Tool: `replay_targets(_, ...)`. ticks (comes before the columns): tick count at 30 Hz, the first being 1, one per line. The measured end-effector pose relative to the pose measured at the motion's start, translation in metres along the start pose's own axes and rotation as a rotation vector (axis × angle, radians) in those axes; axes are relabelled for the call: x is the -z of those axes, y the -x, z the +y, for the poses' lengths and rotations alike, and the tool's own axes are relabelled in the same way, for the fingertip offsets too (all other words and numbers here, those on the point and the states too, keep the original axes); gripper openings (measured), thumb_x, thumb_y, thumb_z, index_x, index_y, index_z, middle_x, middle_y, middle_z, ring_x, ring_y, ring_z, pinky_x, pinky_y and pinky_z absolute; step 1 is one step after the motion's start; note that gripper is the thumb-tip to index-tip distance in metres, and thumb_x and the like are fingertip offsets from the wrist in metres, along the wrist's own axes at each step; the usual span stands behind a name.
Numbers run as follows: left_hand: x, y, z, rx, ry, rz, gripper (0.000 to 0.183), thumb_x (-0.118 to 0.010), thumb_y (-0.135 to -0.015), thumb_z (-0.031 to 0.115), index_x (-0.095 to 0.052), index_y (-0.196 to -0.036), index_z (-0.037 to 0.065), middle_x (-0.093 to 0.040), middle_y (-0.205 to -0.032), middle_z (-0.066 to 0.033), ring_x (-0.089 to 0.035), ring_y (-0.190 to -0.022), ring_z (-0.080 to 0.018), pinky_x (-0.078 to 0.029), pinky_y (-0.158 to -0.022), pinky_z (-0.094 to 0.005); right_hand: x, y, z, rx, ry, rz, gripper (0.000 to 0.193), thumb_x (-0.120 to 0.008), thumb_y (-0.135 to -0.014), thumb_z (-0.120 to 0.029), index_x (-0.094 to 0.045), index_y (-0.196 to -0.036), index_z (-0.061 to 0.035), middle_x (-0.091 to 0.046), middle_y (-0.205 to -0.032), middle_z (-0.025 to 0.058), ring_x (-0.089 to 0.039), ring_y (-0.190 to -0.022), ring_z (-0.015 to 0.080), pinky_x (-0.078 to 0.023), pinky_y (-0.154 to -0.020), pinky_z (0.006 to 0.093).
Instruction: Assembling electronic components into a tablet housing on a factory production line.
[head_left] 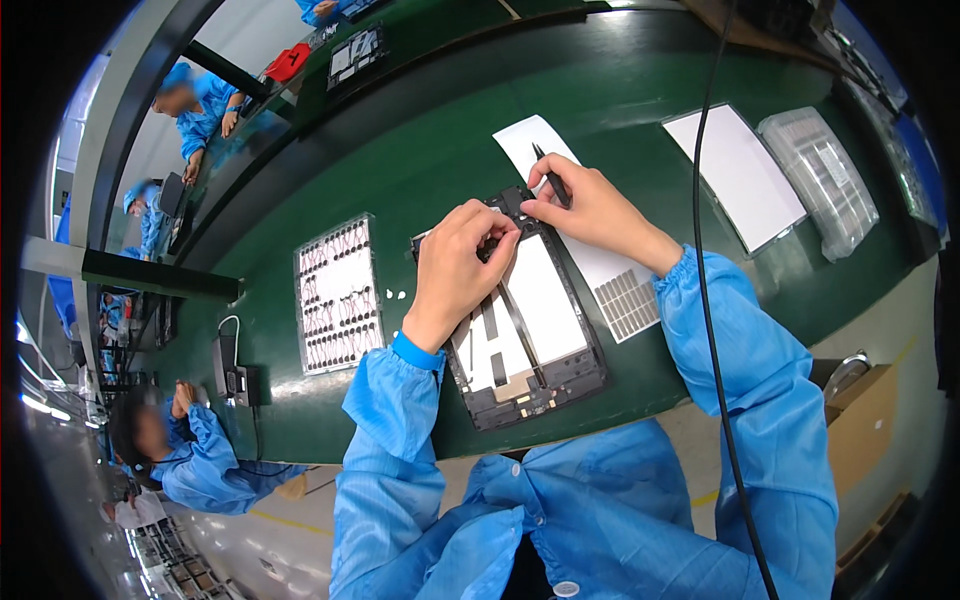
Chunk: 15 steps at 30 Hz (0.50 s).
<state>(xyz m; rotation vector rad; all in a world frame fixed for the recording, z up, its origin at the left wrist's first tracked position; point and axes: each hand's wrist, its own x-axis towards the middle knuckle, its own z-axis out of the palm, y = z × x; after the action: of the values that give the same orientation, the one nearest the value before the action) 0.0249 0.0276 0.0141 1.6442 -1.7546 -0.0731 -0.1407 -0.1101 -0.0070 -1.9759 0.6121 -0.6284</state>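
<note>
An opened tablet (545,300), with white battery packs and dark strips inside a black frame, lies on the bench in front of me. My right hand (600,215) grips black tweezers (556,184) at the tablet's far right corner. Over the tablet's far left part, my left hand (462,262) is closed, its thumb and fingertips together. What those fingers pinch, if anything, is hidden. Partly under the tablet's right side lies a long white sheet (527,143) bearing rows of grey rectangular stickers (627,304).
Left of the tablet is a clear tray (337,295) of small black round parts with red wires. To the right lie a white-topped panel (735,178) and a clear plastic tray pack (820,180). A black cable (703,300) hangs across the right side. Other people work at the left.
</note>
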Motion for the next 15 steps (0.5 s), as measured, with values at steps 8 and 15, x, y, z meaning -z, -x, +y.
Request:
replay_targets(8, 0.0011, 0.0022, 0.0004, -0.044, 0.019, 0.020, 0.010, -0.076, -0.084, 0.010, -0.069, -0.087, 0.004, -0.062, -0.079, -0.0056, -0.061, -0.069, -0.0187, -0.049, -0.061, -0.0304, 0.0024, 0.0034, -0.0010, -0.046, -0.011, -0.122, 0.041, -0.080, -0.087, -0.026, -0.054, -0.115, -0.0093, -0.061, -0.084, 0.0000, -0.054, -0.075, 0.0084, -0.043, -0.068, 0.0262)
replay_targets(15, 0.0026, 0.0032, 0.0010, -0.086, -0.007, 0.012, 0.008, -0.073, -0.081, 0.007, -0.066, -0.082, 0.005, -0.063, -0.079, -0.0068, -0.064, -0.074, -0.0246, -0.052, -0.065, -0.0364, 0.0019, -0.0008, 0.0004, -0.067, -0.033, -0.139, 0.047, -0.082, -0.083, -0.030, -0.055, -0.115, -0.0094, -0.059, -0.082, 0.0011, -0.056, -0.073, 0.0115, -0.045, -0.065, 0.0274)
